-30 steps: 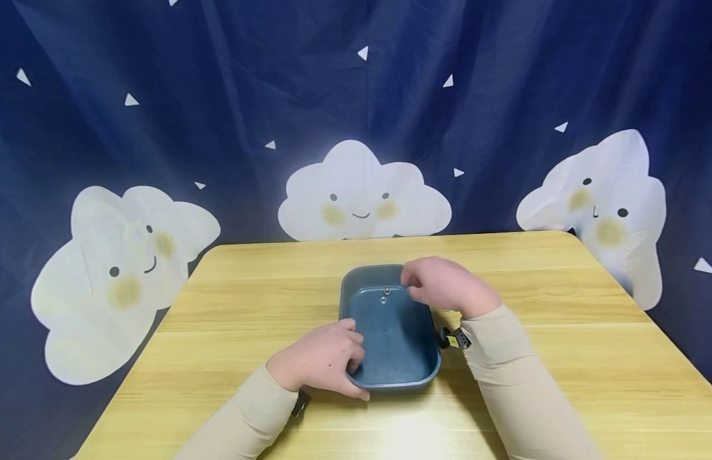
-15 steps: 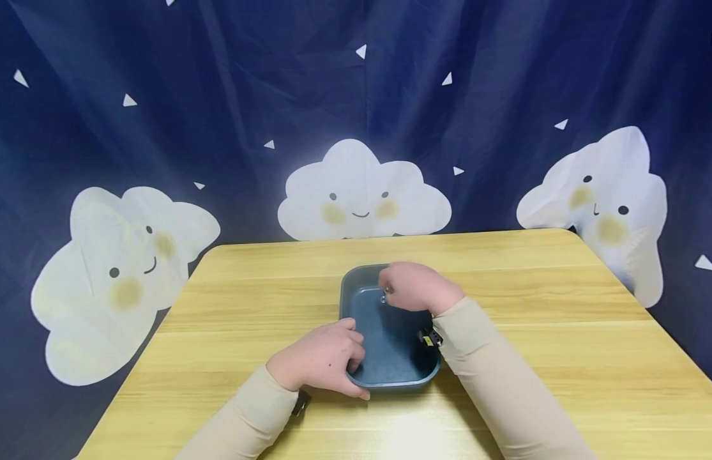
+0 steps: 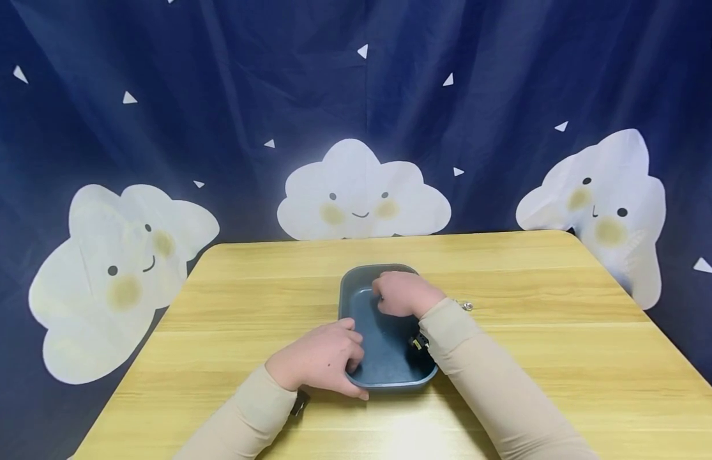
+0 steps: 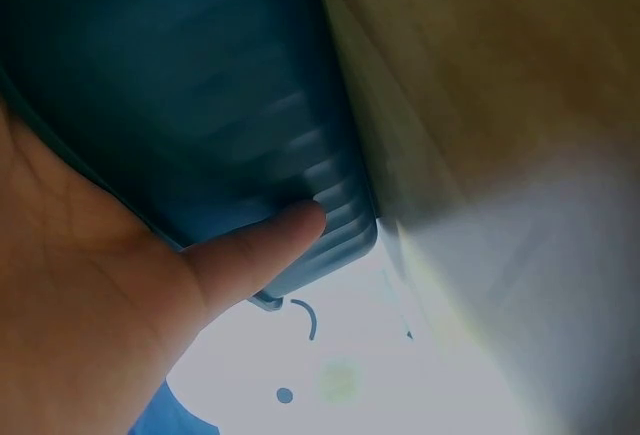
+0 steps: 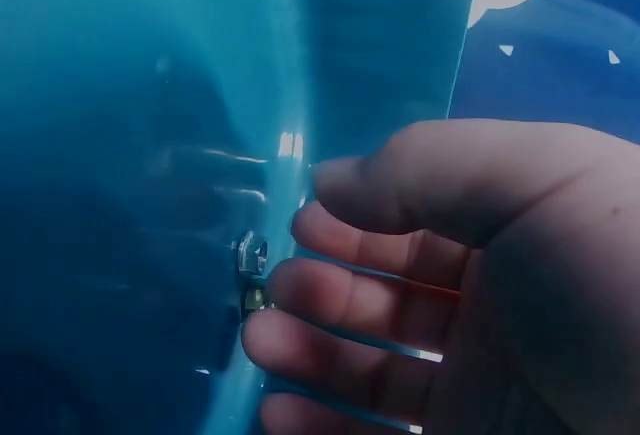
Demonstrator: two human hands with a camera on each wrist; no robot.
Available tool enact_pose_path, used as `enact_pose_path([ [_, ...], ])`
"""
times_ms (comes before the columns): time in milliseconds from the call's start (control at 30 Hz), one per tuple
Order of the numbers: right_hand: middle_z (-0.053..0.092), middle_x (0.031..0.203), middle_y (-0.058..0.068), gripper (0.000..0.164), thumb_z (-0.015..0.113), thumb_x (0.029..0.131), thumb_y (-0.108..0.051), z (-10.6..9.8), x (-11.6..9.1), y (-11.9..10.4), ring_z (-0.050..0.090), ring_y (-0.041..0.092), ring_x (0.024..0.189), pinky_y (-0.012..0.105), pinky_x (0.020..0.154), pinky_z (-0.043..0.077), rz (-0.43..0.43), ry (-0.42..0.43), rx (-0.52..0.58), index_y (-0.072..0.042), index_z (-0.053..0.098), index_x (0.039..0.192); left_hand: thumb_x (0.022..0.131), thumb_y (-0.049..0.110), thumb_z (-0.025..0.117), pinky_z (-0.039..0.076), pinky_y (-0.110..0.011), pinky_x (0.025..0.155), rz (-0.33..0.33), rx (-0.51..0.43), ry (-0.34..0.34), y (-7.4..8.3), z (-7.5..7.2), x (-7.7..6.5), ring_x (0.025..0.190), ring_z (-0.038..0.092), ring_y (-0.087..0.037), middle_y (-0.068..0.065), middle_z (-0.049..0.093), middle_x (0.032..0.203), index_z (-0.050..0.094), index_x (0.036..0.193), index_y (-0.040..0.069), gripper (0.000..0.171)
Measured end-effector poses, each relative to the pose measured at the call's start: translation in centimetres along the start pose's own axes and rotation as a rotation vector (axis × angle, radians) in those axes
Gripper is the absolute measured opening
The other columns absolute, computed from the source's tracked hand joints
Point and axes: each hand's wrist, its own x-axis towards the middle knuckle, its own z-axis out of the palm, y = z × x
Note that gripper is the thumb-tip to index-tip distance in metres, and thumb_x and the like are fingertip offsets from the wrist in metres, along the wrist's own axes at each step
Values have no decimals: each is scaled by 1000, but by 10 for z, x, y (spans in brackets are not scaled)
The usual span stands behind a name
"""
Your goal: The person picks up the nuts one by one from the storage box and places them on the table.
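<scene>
A dark blue plastic tub (image 3: 390, 364) with rounded corners stands on the table. My left hand (image 3: 318, 359) grips its near left rim, fingers inside. In the left wrist view the thumb (image 4: 265, 245) lies on the ribbed outer wall of the tub. My right hand (image 3: 406, 294) reaches into the far part of the tub, fingers bent. In the right wrist view two small metal nuts, a silver nut (image 5: 252, 253) and a brass-coloured nut (image 5: 257, 300), lie by the tub's inner edge. The fingertips are at the brass-coloured nut; nothing is pinched between thumb and fingers.
Small shiny metal pieces (image 3: 466, 306) lie on the wooden table (image 3: 551, 358), right of the tub beyond the right wrist. A dark blue curtain (image 3: 367, 96) with white clouds hangs behind the table's far edge.
My right hand has moved left and down from the tub's right rim to the nuts inside, covering them in the head view. The left hand stays on the rim.
</scene>
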Motion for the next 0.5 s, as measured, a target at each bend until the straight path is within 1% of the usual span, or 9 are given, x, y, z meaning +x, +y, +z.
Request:
enact_pose_path([
  [67, 57, 86, 0, 11, 66, 89, -15, 2, 1, 0, 49, 17, 73, 32, 68, 44, -1, 8, -10, -12, 72, 98, 68, 65, 81, 26, -23, 65, 6, 4, 3, 0, -1, 0, 69, 28, -9, 17, 35, 62, 46, 55, 27, 54],
  [133, 51, 77, -1, 4, 65, 89, -14, 3, 2, 1, 43, 16, 66, 31, 63, 39, -8, 11, -19, -12, 69, 90, 68, 65, 81, 26, -23, 65, 8, 8, 5, 0, -2, 0, 69, 28, -9, 17, 35, 62, 45, 55, 28, 54],
  [233, 39, 66, -3, 9, 64, 89, -13, 5, 2, 1, 35, 15, 58, 30, 58, 32, -16, 3, -25, -13, 63, 80, 68, 65, 81, 26, -23, 66, 10, 11, 4, 0, -2, 0, 68, 28, -9, 17, 35, 62, 45, 55, 28, 54],
  [300, 33, 62, -3, 13, 63, 90, -12, 6, 2, 1, 31, 15, 55, 30, 55, 28, -19, -10, -26, -14, 60, 77, 69, 65, 81, 26, -23, 65, 11, 9, 0, 0, -2, 1, 68, 28, -8, 17, 35, 62, 46, 55, 28, 53],
  [400, 32, 60, -5, 16, 63, 90, -11, 6, 1, 1, 31, 13, 54, 29, 55, 28, -21, -14, -38, -16, 56, 77, 70, 65, 81, 26, -23, 65, 9, 4, -6, 0, -2, 1, 68, 28, -8, 17, 35, 62, 46, 55, 28, 53],
  [500, 30, 60, -5, 19, 63, 89, -9, 7, 1, 1, 30, 14, 54, 29, 54, 27, -29, -12, -42, -16, 54, 74, 70, 64, 81, 26, -23, 64, 8, -1, -7, 0, -2, 1, 68, 28, -8, 16, 35, 63, 46, 56, 27, 53],
])
